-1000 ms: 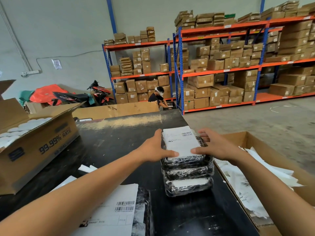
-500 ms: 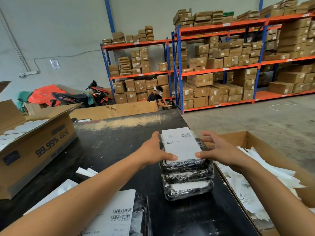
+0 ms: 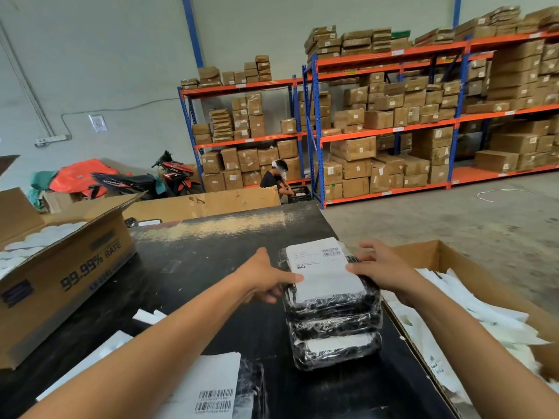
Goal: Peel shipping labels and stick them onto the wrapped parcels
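**Label pressed flat on the top parcel**

While we compare this moment with half a second ago, little differs: our hands have stayed at the stack of wrapped parcels (image 3: 334, 325), and the view has only tipped slightly. Our left hand (image 3: 266, 279) lies at the left edge of the top parcel (image 3: 329, 300), its thumb stretched straight onto the white shipping label (image 3: 322, 269). Our right hand (image 3: 382, 272) rests at the right edge, where its thumb now reaches the label's border and its fingers (image 3: 370, 247) are spread, straight and released, over the wrap. Neither hand clenches or grasps anything; both press flat.

The stack stands on the black bench (image 3: 211, 261), near its right side, three parcels high as far as we can count. The labelled parcel is on top, and the label covers most of its upper face.

Much is hard to make out. The print on the label is too small to read beyond a barcode. Our left fingers are tucked below the palm, partly hidden. A second labelled parcel (image 3: 223, 388) at the near edge is cut off by the frame. The open carton (image 3: 435, 252) to the right holds white backing sheets (image 3: 472, 316), heaped too loosely to count.
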`<state>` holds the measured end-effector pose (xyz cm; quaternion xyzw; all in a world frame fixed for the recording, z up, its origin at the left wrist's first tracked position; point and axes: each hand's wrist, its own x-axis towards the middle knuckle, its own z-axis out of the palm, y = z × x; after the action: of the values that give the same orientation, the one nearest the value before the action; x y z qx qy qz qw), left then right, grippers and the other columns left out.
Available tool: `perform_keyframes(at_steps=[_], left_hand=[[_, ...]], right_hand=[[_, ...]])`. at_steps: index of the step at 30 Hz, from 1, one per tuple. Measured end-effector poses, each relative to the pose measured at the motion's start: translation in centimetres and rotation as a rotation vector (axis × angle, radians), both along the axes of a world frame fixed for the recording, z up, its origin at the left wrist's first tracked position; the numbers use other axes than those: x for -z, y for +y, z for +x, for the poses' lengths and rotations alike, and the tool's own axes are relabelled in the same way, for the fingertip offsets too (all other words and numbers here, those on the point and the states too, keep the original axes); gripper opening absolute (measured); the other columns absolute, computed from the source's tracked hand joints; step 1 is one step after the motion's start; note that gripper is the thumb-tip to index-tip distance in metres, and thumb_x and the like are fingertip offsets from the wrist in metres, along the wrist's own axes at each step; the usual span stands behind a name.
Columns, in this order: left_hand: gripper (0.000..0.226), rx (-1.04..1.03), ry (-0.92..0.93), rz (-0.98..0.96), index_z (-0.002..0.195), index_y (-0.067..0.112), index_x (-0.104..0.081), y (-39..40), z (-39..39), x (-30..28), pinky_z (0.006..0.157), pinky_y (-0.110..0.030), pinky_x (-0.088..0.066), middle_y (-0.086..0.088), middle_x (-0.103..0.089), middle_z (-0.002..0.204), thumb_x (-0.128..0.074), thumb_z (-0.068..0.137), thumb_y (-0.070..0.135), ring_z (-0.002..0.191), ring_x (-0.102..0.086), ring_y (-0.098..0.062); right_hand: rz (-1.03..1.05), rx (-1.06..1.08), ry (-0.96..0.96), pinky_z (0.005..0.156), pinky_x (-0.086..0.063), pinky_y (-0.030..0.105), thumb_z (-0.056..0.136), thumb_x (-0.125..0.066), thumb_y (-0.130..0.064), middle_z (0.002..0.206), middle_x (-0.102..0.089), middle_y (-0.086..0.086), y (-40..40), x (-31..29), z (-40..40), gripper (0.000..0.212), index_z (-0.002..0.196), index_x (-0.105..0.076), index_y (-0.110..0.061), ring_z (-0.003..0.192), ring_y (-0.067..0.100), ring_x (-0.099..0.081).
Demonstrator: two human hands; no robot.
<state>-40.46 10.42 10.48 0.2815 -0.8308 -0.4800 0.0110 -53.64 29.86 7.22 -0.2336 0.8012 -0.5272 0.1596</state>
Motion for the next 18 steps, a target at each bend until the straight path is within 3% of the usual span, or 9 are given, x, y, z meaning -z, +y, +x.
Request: perform_keyframes(at_steps=[3, 5, 8, 9, 12, 14, 16, 18], left_hand=[[0.112, 0.011, -0.03, -0.011, 0.15, 0.013, 0.001, 0.0, -0.3, -0.5, 0.06, -0.032, -0.057, -0.014, -0.065, 0.098, -0.08, 0.075, 0.031, 0.055, -0.059, -0.013], [0.106, 0.002, -0.057, -0.055, 0.148, 0.012, -0.006, 0.4, -1.0, -0.9, 0.058, -0.033, -0.057, -0.01, -0.06, 0.108, -0.077, 0.075, 0.044, 0.063, -0.061, -0.015], [0.106, -0.029, -0.097, -0.117, 0.146, 0.009, -0.011, 0.6, -2.2, -0.9, 0.056, -0.032, -0.057, -0.006, -0.049, 0.118, -0.074, 0.074, 0.053, 0.083, -0.061, -0.02], [0.105, -0.03, -0.096, -0.119, 0.146, 0.008, -0.012, 0.5, -2.4, -0.8, 0.055, -0.03, -0.058, -0.005, -0.048, 0.113, -0.075, 0.074, 0.051, 0.081, -0.061, -0.019], [0.092, 0.001, -0.093, -0.067, 0.143, 0.005, -0.022, -0.4, -2.6, -0.7, 0.056, -0.031, -0.059, -0.004, -0.063, 0.081, -0.076, 0.077, 0.041, 0.054, -0.061, -0.012], [0.084, 0.029, -0.122, -0.052, 0.139, 0.0, -0.029, -0.9, -2.5, -0.9, 0.059, -0.034, -0.06, -0.008, -0.066, 0.067, -0.074, 0.079, 0.038, 0.044, -0.06, -0.011], [0.075, 0.035, -0.146, -0.086, 0.13, -0.003, -0.04, -0.7, -2.8, -1.3, 0.065, -0.04, -0.061, -0.013, -0.069, 0.081, -0.071, 0.081, 0.043, 0.05, -0.063, -0.015], [0.074, 0.019, -0.161, -0.156, 0.123, -0.004, -0.044, -0.2, -3.3, -1.5, 0.067, -0.042, -0.061, -0.016, -0.066, 0.103, -0.07, 0.08, 0.05, 0.064, -0.067, -0.022]], right_hand=[[0.044, -0.039, -0.019, 0.068, -0.047, 0.028, 0.078, -0.076, -0.025, 0.1, -0.057, -0.002, -0.3, -1.2, -0.7, 0.076, 0.139, -0.032, -0.014, 0.085, 0.012, -0.059], [0.089, -0.064, 0.007, 0.063, -0.045, 0.023, 0.075, -0.076, -0.038, 0.1, -0.058, -0.006, -1.4, -2.2, -0.6, 0.08, 0.138, -0.033, -0.015, 0.083, 0.009, -0.059], [0.207, -0.046, 0.091, 0.079, -0.046, 0.031, 0.072, -0.077, -0.046, 0.122, -0.053, 0.003, -2.9, -2.3, -0.7, 0.088, 0.14, -0.031, -0.015, 0.103, 0.021, -0.056], [0.208, -0.034, 0.088, 0.081, -0.045, 0.032, 0.073, -0.076, -0.043, 0.124, -0.052, 0.004, -3.0, -2.0, -0.8, 0.086, 0.141, -0.031, -0.015, 0.105, 0.022, -0.055], [0.093, 0.007, -0.022, 0.08, -0.044, 0.032, 0.079, -0.074, -0.03, 0.1, -0.057, -0.006, -2.3, -1.0, -2.0, 0.075, 0.14, -0.033, -0.013, 0.093, 0.017, -0.058], [0.102, -0.003, -0.038, 0.074, -0.044, 0.031, 0.08, -0.073, -0.026, 0.096, -0.058, -0.007, -1.8, -1.3, -2.5, 0.072, 0.139, -0.034, -0.014, 0.087, 0.013, -0.058], [0.177, -0.018, 0.03, 0.067, -0.043, 0.029, 0.079, -0.073, -0.032, 0.113, -0.059, 0.0, -2.3, -2.1, -2.6, 0.073, 0.138, -0.034, -0.015, 0.087, 0.012, -0.057], [0.254, -0.026, 0.106, 0.07, -0.042, 0.029, 0.076, -0.073, -0.044, 0.13, -0.051, 0.005, -3.2, -2.6, -2.2, 0.081, 0.139, -0.032, -0.016, 0.094, 0.016, -0.054]])
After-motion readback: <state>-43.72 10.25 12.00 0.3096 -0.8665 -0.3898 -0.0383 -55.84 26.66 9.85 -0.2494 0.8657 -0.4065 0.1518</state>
